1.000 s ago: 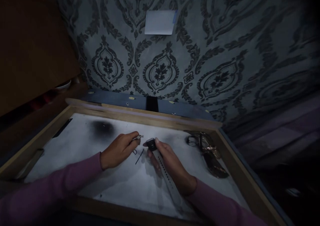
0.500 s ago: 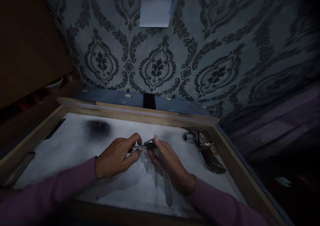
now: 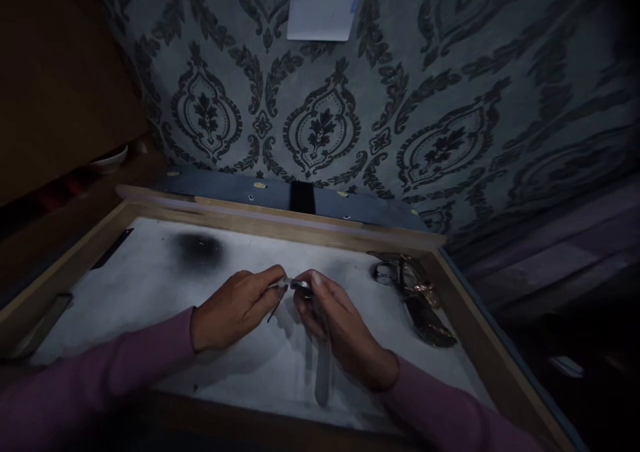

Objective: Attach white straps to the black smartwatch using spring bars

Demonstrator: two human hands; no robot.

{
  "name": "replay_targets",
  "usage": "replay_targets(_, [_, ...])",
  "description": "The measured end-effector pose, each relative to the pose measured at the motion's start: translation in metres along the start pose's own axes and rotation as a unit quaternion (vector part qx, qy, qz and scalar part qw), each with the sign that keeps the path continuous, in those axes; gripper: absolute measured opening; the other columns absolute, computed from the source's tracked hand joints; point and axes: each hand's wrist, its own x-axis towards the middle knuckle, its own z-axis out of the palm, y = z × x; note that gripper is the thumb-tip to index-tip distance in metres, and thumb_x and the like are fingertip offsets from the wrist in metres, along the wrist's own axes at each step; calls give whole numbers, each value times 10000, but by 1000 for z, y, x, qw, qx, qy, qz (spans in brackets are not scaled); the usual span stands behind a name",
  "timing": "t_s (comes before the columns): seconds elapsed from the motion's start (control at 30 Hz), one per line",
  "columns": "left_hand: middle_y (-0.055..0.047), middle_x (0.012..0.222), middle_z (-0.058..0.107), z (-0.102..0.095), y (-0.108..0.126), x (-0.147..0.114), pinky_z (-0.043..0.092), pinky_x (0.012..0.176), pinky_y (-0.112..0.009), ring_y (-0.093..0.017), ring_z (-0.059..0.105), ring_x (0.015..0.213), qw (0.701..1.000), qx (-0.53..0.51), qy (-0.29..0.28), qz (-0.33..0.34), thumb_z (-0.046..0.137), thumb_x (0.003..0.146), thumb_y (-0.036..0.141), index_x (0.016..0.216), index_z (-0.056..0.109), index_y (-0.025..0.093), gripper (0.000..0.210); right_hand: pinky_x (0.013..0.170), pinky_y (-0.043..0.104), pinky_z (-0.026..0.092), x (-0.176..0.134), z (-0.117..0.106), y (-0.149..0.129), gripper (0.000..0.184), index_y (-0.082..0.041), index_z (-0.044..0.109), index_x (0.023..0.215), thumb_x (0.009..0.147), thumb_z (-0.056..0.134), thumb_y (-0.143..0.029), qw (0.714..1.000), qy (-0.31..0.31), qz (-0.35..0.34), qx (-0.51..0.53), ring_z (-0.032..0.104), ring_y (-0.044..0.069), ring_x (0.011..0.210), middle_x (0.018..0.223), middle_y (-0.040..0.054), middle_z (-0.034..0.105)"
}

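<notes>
My right hand (image 3: 345,325) grips a wristwatch (image 3: 301,285) by its dark case, thumb on top. From that hand a pale grey strap (image 3: 323,372) hangs down over the white surface. My left hand (image 3: 235,309) is closed in a pinch beside the case, its thumb and forefinger on a small pale piece that looks like the watch's other strap end. A thin dark edge shows below those fingertips; what it belongs to I cannot tell. Both hands are just above the white bottom of a shallow wooden tray or drawer (image 3: 280,215).
Dark sunglasses (image 3: 425,322) and another shiny dark item (image 3: 385,272) lie at the tray's right side. At its left are a thin black strip (image 3: 114,249) and a flat phone-like object (image 3: 45,325). Patterned wallpaper with a white card (image 3: 324,10) rises behind.
The left fingers have closed more tightly at the watch's edge, and the left hand has turned slightly. The hanging strap has swung a little left. The view has tilted down slightly.
</notes>
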Motion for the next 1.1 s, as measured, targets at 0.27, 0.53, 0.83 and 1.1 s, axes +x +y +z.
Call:
replay_targets(0.27, [61,633,439,1,0,-1,343,571,-258,-120,473,562,999,44,7,18,312,1010,258,875,460,213,206,426,193,223,-1,-1,3,406,-192,552,934,861,682,-569,997,-54,6,51,339,37,435,613,-84,471])
replay_targets(0.53, [80,608,493,-2,5,-4,335,554,-256,-141,539,532,997,60,37,20,339,1030,302,1083,445,211,149,454,194,272,-4,-3,-7,392,-185,658,1024,807,784,-486,986,-69,60,138,386,38,478,677,-53,520])
replay_targets(0.83, [44,637,541,0,2,-4,336,500,-262,-121,519,494,970,185,115,109,267,1059,241,856,436,202,267,523,204,354,-16,8,-16,328,-183,724,1034,833,775,-438,978,-34,65,194,454,61,564,730,-20,534])
replay_targets(1.1, [57,545,571,2,3,-7,295,446,-258,-114,519,419,954,248,122,118,247,1064,229,900,470,185,280,547,224,379,-11,6,-8,333,-201,707,1037,816,792,-436,985,-27,30,171,462,82,572,709,-21,544])
